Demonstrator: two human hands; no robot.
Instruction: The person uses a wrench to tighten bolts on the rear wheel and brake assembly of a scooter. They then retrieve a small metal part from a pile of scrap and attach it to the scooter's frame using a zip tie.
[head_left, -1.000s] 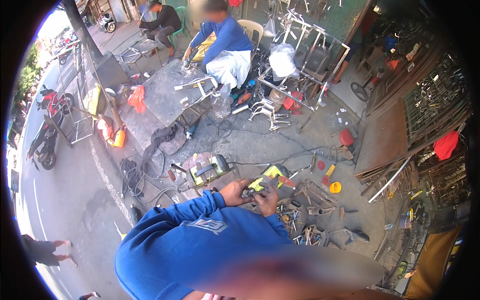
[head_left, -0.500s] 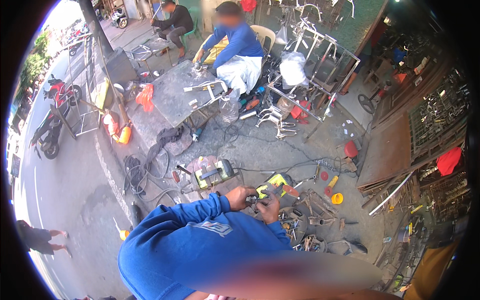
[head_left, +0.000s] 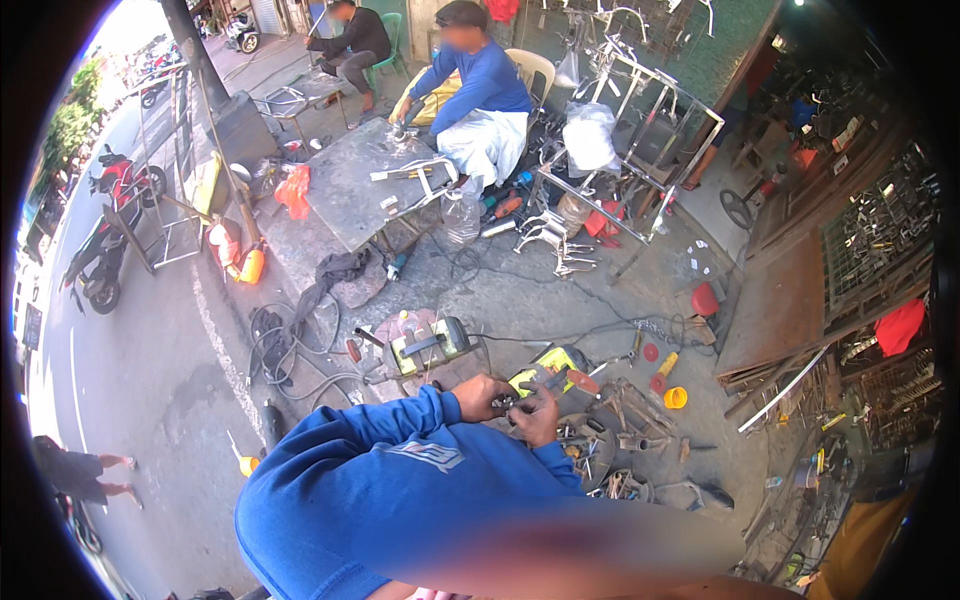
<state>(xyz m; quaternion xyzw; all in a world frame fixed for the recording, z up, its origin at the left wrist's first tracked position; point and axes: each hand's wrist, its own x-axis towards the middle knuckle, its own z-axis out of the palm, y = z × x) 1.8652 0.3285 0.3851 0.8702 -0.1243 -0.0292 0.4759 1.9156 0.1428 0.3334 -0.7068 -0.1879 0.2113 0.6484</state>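
**Blue sleeves, both hands on a small tool, mid-scene**

Concrete floor [head_left: 560, 290] fills the view, scrap metal scattered across it. Far centre: grey table [head_left: 350, 190] with a seated person [head_left: 480, 95] in blue working at it; steel frame [head_left: 640, 130] to its right. Near centre: yellow-green machine [head_left: 428, 345] on the ground, cables [head_left: 285, 345] coiled to its left. Just right of it, left hand [head_left: 480, 397] and right hand [head_left: 540, 415] meet, touching, fingers clenched around a small dark tool [head_left: 515, 403]; its exact kind is too small to tell. Yellow case [head_left: 545, 365] sits just behind the hands. Orange cup [head_left: 676, 397] lies further right.
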